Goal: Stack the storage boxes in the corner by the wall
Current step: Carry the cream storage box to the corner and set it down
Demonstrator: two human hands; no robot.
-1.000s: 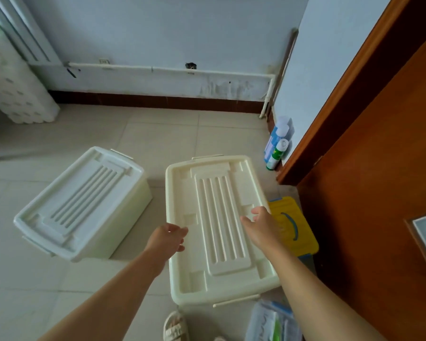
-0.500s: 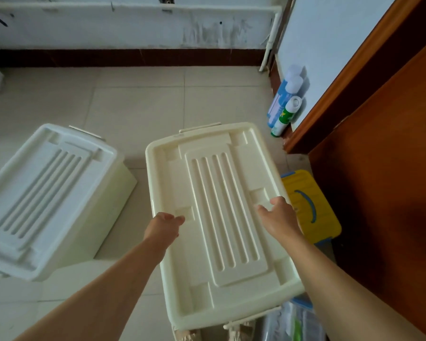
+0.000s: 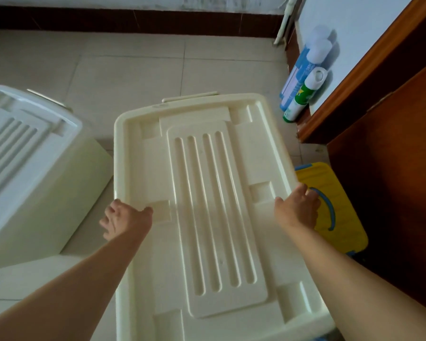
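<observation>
A cream lidded storage box (image 3: 207, 193) fills the middle of the view, its ribbed lid facing up. My left hand (image 3: 123, 219) grips its left rim, thumb on the lid and fingers curled over the edge. My right hand (image 3: 296, 209) grips the right rim the same way. A second, whiter storage box (image 3: 35, 173) stands on the floor to the left, turned at an angle. The far wall with its dark skirting (image 3: 133, 20) meets the right wall at the corner pipe (image 3: 284, 23).
Three spray cans (image 3: 303, 80) lean against the right wall near the corner. A small yellow box with a blue handle (image 3: 330, 207) sits under my right hand's side. A brown wooden door and frame (image 3: 391, 119) close off the right. Tiled floor lies beyond the box.
The view has dropped and closed in on the cream box. Both hands have spread from the lid's top to its left and right rims and taken hold.
</observation>
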